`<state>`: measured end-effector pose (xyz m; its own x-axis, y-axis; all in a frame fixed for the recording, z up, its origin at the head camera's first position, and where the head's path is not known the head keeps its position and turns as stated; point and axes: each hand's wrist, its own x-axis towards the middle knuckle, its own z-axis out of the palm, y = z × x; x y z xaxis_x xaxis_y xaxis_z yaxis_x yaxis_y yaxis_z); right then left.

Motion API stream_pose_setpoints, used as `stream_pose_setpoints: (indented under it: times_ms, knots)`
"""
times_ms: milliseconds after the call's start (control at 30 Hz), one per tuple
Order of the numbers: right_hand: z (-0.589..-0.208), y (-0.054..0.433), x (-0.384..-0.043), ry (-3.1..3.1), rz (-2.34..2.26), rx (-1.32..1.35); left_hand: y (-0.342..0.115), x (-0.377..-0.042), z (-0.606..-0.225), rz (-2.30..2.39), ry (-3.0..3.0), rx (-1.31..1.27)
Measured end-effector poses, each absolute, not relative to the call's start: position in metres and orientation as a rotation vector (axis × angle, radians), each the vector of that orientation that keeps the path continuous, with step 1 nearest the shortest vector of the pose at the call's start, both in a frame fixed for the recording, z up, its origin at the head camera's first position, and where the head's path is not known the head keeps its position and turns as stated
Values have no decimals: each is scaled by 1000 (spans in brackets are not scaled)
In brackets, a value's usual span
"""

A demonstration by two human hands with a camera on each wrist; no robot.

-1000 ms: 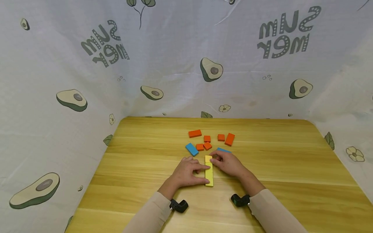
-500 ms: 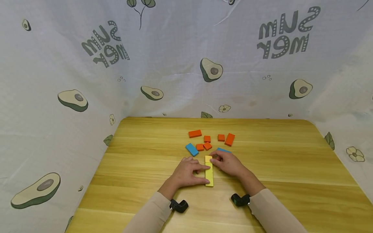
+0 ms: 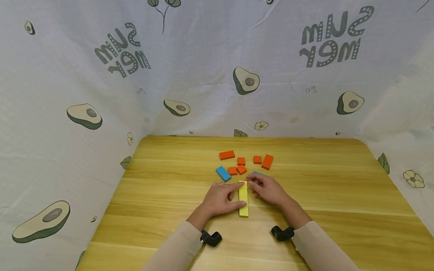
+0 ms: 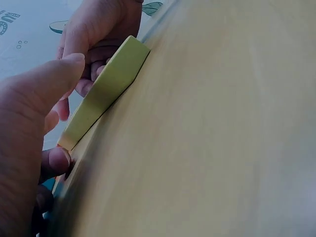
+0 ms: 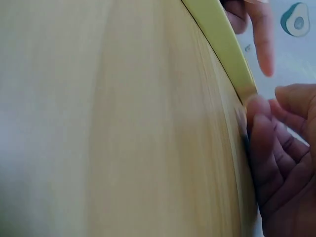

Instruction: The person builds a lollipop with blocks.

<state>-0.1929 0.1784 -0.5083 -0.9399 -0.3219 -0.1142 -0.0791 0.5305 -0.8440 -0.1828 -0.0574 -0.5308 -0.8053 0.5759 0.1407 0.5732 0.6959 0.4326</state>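
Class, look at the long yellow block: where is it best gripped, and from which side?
Probably by its two long sides, close to the person's end, coming from above. The long yellow block lies flat and narrow, which suits a pinch; its far end meets the small yellow block, and the left hand has its thumb over the middle.

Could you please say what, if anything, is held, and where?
Nothing appears gripped: the left hand extends over the small yellow block and long yellow block; the right hand is beside the small one; any contact is unclear.
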Motion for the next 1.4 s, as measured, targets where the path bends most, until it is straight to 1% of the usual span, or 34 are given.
stream_pose_setpoints:
  times_ms: [233,500,733,1400]
  knots:
    - [-504,193,-187,2545,-1435,-238,-53,-183,-530,654,2915,953]
    - [-505,216,-192,2791,-1215,-154,-55,-181,-530,647,2934,965]
    - [-506,226,-196,2787,-1118,-119,-55,-181,-532,647,2938,969]
    - [-504,227,-196,2784,-1093,-218,-55,-180,-530,669,2932,974]
